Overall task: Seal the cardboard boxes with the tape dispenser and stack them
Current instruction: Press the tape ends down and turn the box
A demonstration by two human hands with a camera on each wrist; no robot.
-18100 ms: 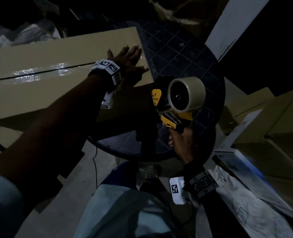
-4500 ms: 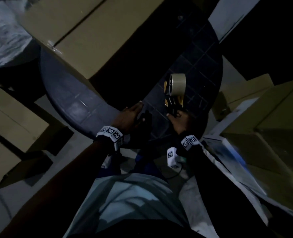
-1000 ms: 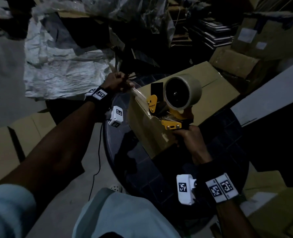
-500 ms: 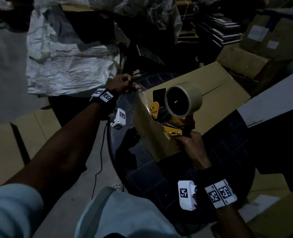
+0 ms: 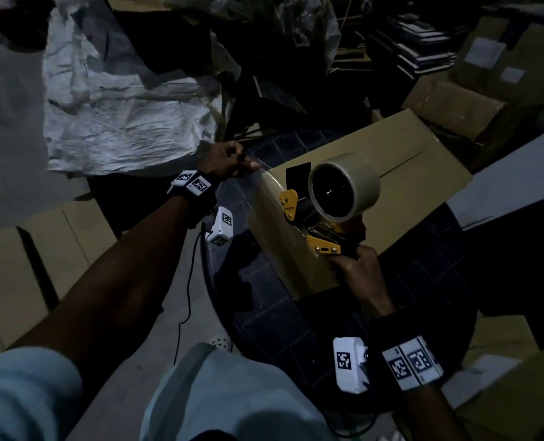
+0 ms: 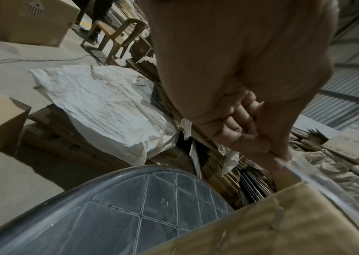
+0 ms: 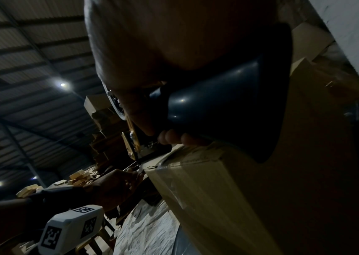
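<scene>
A closed cardboard box point(image 5: 401, 173) lies on a dark round table point(image 5: 264, 307). My right hand point(image 5: 356, 268) grips the handle of a yellow tape dispenser point(image 5: 324, 224) with a tan tape roll point(image 5: 343, 186), held over the box's near left corner. A strip of clear tape point(image 5: 269, 176) runs from the dispenser to my left hand point(image 5: 229, 160), which pinches its free end just past the box's left edge. The left wrist view shows fingers point(image 6: 250, 141) pinching the tape strip point(image 6: 318, 179) above the box point(image 6: 272, 229). In the right wrist view the dark handle point(image 7: 222, 103) sits in my palm.
Crumpled white sheeting point(image 5: 127, 122) lies on piles beyond the table. Flattened and stacked cardboard boxes point(image 5: 25, 265) sit on the floor at left; more boxes point(image 5: 503, 74) stand at the far right. A white panel point(image 5: 512, 183) leans at right. A cable point(image 5: 187, 281) hangs by the table.
Over the last second my left hand has kept pulling the tape end away from the dispenser at the box's left edge. Before that, the box was turned on the table.
</scene>
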